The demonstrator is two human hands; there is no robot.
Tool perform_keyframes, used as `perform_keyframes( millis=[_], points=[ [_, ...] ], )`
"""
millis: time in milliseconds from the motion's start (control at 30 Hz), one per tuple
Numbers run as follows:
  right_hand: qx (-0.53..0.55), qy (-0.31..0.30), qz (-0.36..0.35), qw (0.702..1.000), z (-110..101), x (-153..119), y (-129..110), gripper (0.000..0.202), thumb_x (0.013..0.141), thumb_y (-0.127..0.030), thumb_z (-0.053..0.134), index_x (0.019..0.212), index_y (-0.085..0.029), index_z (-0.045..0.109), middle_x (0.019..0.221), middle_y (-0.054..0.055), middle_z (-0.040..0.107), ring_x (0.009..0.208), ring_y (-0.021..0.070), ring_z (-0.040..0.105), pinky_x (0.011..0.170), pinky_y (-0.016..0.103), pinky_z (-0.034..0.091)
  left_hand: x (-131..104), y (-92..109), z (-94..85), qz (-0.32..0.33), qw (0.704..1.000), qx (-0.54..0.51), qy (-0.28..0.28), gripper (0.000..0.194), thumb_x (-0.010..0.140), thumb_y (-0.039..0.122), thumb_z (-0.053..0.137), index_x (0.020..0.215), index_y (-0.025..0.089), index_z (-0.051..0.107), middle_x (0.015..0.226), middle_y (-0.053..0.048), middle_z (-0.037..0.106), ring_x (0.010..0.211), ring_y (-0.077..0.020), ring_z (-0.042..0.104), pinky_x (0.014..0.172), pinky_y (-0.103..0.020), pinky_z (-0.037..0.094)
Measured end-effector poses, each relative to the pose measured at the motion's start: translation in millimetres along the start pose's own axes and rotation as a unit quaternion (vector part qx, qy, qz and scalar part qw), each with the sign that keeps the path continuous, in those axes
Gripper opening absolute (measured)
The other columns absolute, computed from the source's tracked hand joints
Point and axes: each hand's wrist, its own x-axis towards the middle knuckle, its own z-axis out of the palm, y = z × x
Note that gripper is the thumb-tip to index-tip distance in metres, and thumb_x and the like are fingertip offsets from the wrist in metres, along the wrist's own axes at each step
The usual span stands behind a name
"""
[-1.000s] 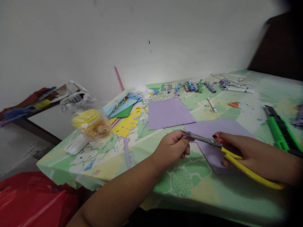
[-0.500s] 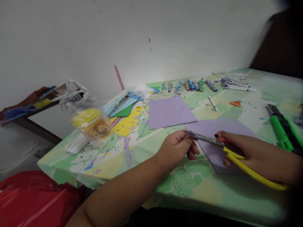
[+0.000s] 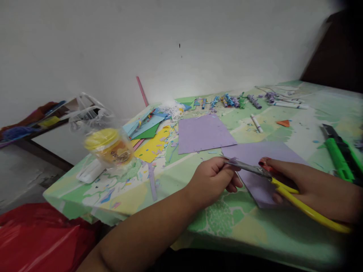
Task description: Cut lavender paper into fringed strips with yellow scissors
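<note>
Our left hand held a narrow, pinched grip on a small purple piece at the tips of the scissors, in front of us and over the near part of the tabletop. Our right hand had its grip closed around the yellow handles; we could not tell whether the blades bit into the piece.

Below the scissors lay a purple sheet, and just beyond it a squarish purple sheet. Farther back we had curled paper rolls in a row, with a white marker and an orange scrap nearer us. Green-handled cutters rested to the right. On the left stood a yellow-lidded tub in clear plastic, near a yellow sheet strewn with scraps.
</note>
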Motion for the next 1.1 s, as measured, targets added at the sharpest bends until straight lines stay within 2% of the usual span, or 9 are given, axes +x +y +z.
perform_keyframes(
  millis=[133,367,500,667,900,1100],
  points=[
    [0.001,0.014,-0.002,1.0,0.3,-1.6,0.0,0.061,0.069,-0.066,0.055,0.115,-0.025,0.059,0.121,0.013,0.063,0.109,0.0389,0.056,0.079,0.045,0.052,-0.7,-0.4,0.0,0.003,1.0,-0.002,0.0,0.012,0.082,0.014,0.047,0.071,0.014,0.053,0.053,0.003,0.057,0.045,-0.0058,0.051,0.049,-0.019,0.043],
    [0.006,-0.011,-0.013,1.0,-4.7,-4.4,-12.3,0.053,0.071,-0.063,0.055,0.106,-0.024,0.061,0.119,0.013,0.063,0.11,0.0387,0.056,0.075,0.043,0.053,-1.4,0.9,1.1,0.004,1.0,0.006,0.006,0.013,0.08,0.01,0.046,0.07,0.014,0.053,0.053,0.003,0.057,0.045,-0.0045,0.051,0.048,-0.016,0.042],
    [0.012,-0.001,-0.007,1.0,-4.0,-3.5,-10.9,0.055,0.071,-0.063,0.055,0.109,-0.024,0.06,0.119,0.013,0.063,0.112,0.0387,0.055,0.079,0.044,0.051,-1.2,0.8,2.2,0.003,1.0,0.0,0.013,0.014,0.081,0.01,0.047,0.069,0.014,0.053,0.053,0.003,0.057,0.044,-0.004,0.051,0.048,-0.015,0.042],
    [0.006,-0.018,-0.005,1.0,-2.7,-2.7,-9.1,0.051,0.073,-0.062,0.053,0.107,-0.024,0.058,0.122,0.012,0.061,0.115,0.0388,0.052,0.079,0.043,0.051,-0.2,-2.0,2.5,0.011,1.0,0.003,0.015,0.013,0.082,0.012,0.047,0.071,0.014,0.054,0.054,0.003,0.057,0.044,-0.0047,0.051,0.048,-0.016,0.043],
    [0.004,-0.01,-0.018,1.0,5.3,2.3,7.2,0.056,0.069,-0.069,0.049,0.109,-0.029,0.056,0.125,0.009,0.06,0.117,0.0381,0.05,0.08,0.042,0.051,0.0,-3.3,1.1,0.016,1.0,0.001,0.008,0.011,0.082,0.014,0.048,0.073,0.014,0.055,0.054,0.003,0.057,0.044,-0.0048,0.051,0.047,-0.016,0.043],
    [0.01,-0.009,-0.015,1.0,5.9,2.1,7.3,0.055,0.069,-0.068,0.052,0.106,-0.029,0.057,0.125,0.009,0.06,0.116,0.0378,0.051,0.078,0.042,0.051,-0.6,-1.7,1.0,0.005,1.0,-0.005,0.01,0.012,0.082,0.016,0.049,0.072,0.014,0.055,0.053,0.003,0.057,0.044,-0.0056,0.051,0.048,-0.018,0.043]
  ],
)
